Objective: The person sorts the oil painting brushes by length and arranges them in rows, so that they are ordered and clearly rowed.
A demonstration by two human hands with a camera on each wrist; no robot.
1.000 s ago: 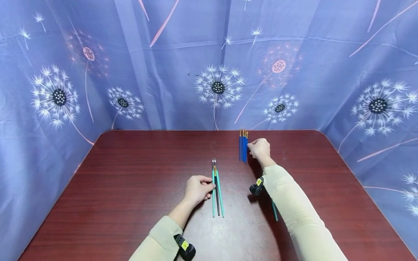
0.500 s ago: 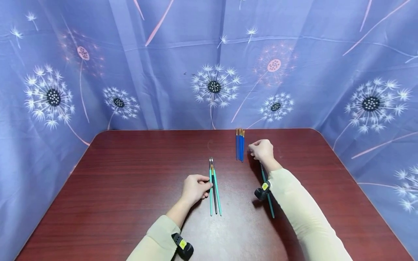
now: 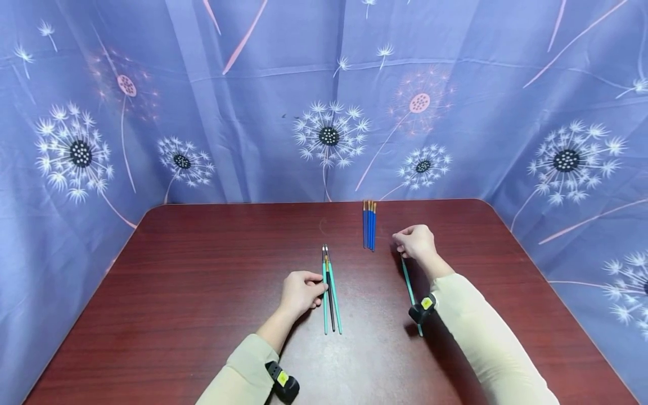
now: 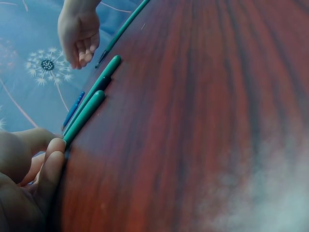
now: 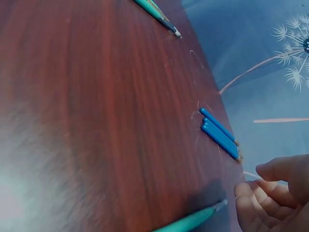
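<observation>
My left hand (image 3: 301, 295) pinches the left-hand green paintbrush (image 3: 325, 315) between thumb and fingers. Beside that brush lie a black paintbrush (image 3: 331, 301) and another green paintbrush (image 3: 337, 312), their bristle ends toward the back. Farther right my right hand (image 3: 416, 242) hovers near the tip of a lone green paintbrush (image 3: 408, 281), its fingers loosely bent around nothing. Its wrist camera partly covers that brush in the head view. In the right wrist view, the thumb stands apart from the fingers, and the lone brush's tip (image 5: 219, 205) lies just beside them.
Several blue paintbrushes (image 3: 370, 228) lie side by side near the back edge of the brown wooden table (image 3: 212, 270), left of my right hand. A blue curtain (image 3: 263, 112) with dandelion prints hangs behind and at both sides.
My right hand has moved away from the blue paintbrushes, to the right and slightly nearer, uncovering more of the lone green paintbrush. My left hand stays on its brush. The head view has shifted slightly.
</observation>
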